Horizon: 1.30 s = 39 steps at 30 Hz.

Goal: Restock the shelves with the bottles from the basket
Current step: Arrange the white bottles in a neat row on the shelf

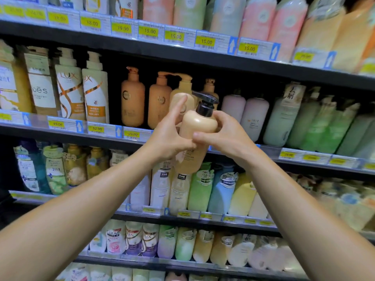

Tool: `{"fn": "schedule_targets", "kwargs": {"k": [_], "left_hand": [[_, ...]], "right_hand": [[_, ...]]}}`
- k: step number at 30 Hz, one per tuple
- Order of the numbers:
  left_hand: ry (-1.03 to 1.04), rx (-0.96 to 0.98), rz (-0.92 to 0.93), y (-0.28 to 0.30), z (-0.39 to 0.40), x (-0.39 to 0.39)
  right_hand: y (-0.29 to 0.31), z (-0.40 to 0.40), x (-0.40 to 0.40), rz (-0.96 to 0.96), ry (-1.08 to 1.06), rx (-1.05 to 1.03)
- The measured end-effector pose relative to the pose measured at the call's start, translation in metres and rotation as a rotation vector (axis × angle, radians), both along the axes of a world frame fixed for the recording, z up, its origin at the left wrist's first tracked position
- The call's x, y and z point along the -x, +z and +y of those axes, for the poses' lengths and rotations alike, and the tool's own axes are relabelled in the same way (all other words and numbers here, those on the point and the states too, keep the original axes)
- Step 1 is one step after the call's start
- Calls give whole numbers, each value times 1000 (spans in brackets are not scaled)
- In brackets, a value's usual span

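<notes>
A: Holding one bottle up, that's where things stand. At frame centre both hands are on a beige pump bottle (195, 136) with a black pump head: the left hand (169, 136) has its thumb and lower fingers curled against the bottle's side, index finger straight and pointing up, and the right hand (225, 134) has its thumb and fingers wrapped around the other side.

B: Is it on the shelf yet?

A: No. It hangs in the air, slightly tilted, in front of the middle shelf (67, 129), its base overlapping the price rail (so I'd call this bottle in transit, not placed).

B: And where would it go?

A: My guess is the dark gap just behind it, centre of the frame, among the orange pump bottles (133, 98) and a cream pump bottle (183, 88) that sits right behind the left hand. That stretch looks thinner than its neighbours: the white Lux bottles (83, 86) to the left and the pale green bottles (316, 122) to the right stand packed.

B: How much is left in the basket?

A: Can't tell, the basket isn't in view. The top shelf (182, 51) at the upper edge and the rows low in the frame look full, so the remaining work seems to be this middle row.
</notes>
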<state>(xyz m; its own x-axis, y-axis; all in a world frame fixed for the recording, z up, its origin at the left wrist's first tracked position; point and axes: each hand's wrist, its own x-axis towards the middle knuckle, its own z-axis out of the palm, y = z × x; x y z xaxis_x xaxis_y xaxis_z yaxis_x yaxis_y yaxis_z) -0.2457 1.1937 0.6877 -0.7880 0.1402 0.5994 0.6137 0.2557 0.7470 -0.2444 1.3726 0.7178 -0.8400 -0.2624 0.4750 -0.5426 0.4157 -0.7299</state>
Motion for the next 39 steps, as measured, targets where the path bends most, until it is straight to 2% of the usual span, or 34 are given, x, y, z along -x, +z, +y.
{"fn": "schedule_targets", "kwargs": {"k": [6, 8, 13, 18, 28, 39], "left_hand": [[-72, 116, 18, 2, 3, -2], [36, 150, 53, 2, -9, -2], [453, 302, 225, -1, -40, 7], [545, 502, 227, -13, -55, 20], [615, 809, 299, -39, -61, 22], [670, 786, 298, -41, -53, 25]], "right_hand": [[5, 25, -17, 132, -111, 80], [14, 34, -18, 178, -129, 112], [37, 47, -13, 307, -189, 191], [44, 40, 6, 415, -196, 176], [21, 22, 52, 401, -144, 47], [10, 20, 93, 246, -184, 176]]}}
